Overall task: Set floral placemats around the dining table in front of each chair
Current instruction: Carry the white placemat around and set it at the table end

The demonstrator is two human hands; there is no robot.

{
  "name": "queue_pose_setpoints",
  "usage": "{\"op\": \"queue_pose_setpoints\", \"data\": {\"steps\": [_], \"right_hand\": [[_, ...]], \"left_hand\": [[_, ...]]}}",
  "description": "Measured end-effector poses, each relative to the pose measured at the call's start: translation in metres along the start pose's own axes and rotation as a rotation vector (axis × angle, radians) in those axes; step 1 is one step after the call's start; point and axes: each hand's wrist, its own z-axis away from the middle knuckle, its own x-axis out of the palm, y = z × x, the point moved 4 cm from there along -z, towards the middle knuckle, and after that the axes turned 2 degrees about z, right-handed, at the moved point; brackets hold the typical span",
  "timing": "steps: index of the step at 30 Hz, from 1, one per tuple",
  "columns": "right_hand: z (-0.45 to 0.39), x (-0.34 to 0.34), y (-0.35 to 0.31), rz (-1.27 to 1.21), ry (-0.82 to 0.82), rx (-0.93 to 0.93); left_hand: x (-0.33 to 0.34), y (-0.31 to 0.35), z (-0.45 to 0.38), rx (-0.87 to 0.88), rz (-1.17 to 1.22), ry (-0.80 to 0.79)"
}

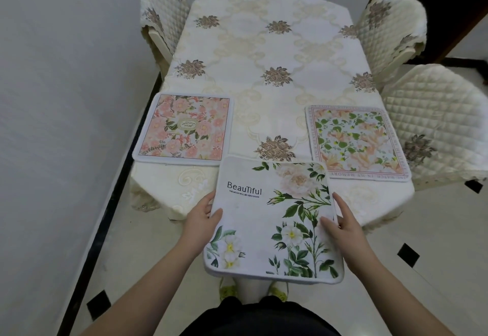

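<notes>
- Head view: left hand [201,218] and right hand [343,223] are grasping the white placemat [273,219] by its side edges, thumbs on top.
- It is hovering over the near edge of the table [266,53], "Beautiful" text reading upright, longer axis running away from the person.

Head view, steep downward, close over table [272,53] near end; edges seemingly warped.

A cream tablecloth [264,53] with pale scrollwork and brown-gold flower clusters is covering the table. At its near left edge a placemat [183,128] is showing pink blossoms with a grey border. At the near right edge another placemat [356,141] is showing peach flowers and green leaves. The placemat at the near edge [272,219] is showing white flowers, green stems and black lettering.
</notes>
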Motion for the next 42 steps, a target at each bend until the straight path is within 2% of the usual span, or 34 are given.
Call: {"op": "queue_pose_setpoints", "data": {"steps": [4,13,21,31,42], "right_hand": [[0.009,-0.005,-0.01,-0.075,0.008,0.028],[0.029,-0.002,-0.027,-0.116,0.055,-0.04],[0.042,0.001,-0.018,-0.047,-0.005,-0.081],[0.048,0.004,-0.026,0.004,-0.152,-0.145],[0.072,0.039,-0.035,0.084,-0.382,-0.193]], "left_hand": [[-0.008,0.014,-0.004,0.065,-0.024,-0.003],[-0.024,0.035,0.004,0.135,0.034,-0.049],[-0.036,0.028,0.031,0.091,0.088,-0.036],[-0.038,0.008,0.096,0.055,0.215,0.138],[-0.068,-0.026,0.178,0.0,0.212,0.386]]}}
